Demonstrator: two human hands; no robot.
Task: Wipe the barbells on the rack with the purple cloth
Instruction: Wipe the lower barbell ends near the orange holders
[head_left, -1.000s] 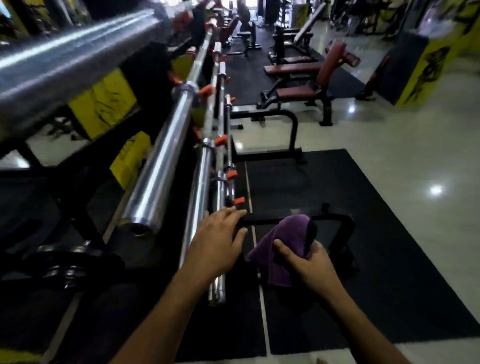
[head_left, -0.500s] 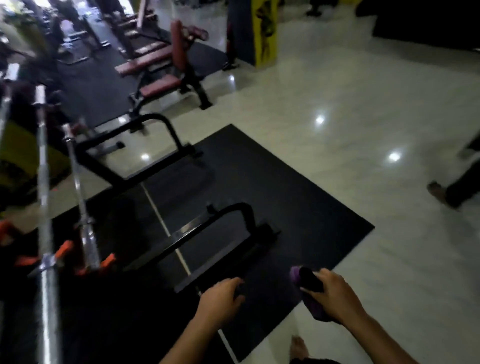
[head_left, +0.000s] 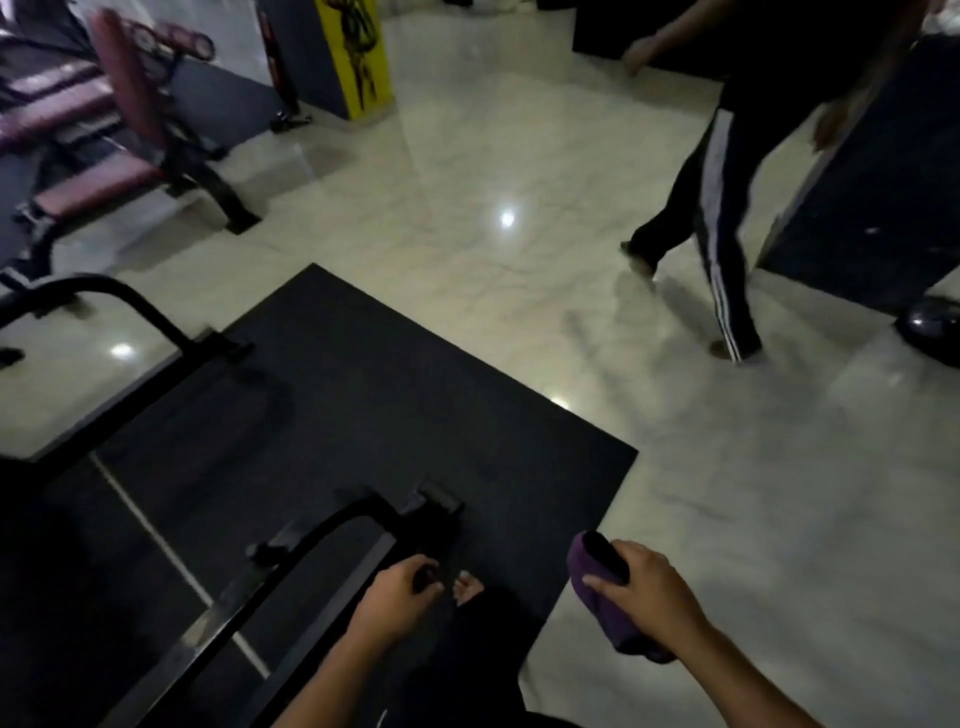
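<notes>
Glossy marble floor (head_left: 519, 171) borders your matte black mat (head_left: 395, 395) — your right hand (head_left: 649, 587) grips the bunched purple cloth (head_left: 602, 603); your left hand (head_left: 389, 597) is curled, seemingly empty.

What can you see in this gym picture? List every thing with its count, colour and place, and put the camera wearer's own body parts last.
Purple cloth: one, purple, gripped in the right hand, with a dark object against it.
Floor mat: one, black, centre to lower left.
Rack base bars: two curved, black, on the mat at left.
Bench: one, maroon pads on a black frame, upper left.
Pillar: one, yellow and dark, top centre.
Tiled floor: pale, glossy, centre and right.
Passer-by: one, dark striped trousers, upper right.
Barbells: none in view.
Bare foot: one, on the mat.
Left hand: fingers curled, whether it holds anything is unclear.
Right hand: lower right.
</notes>
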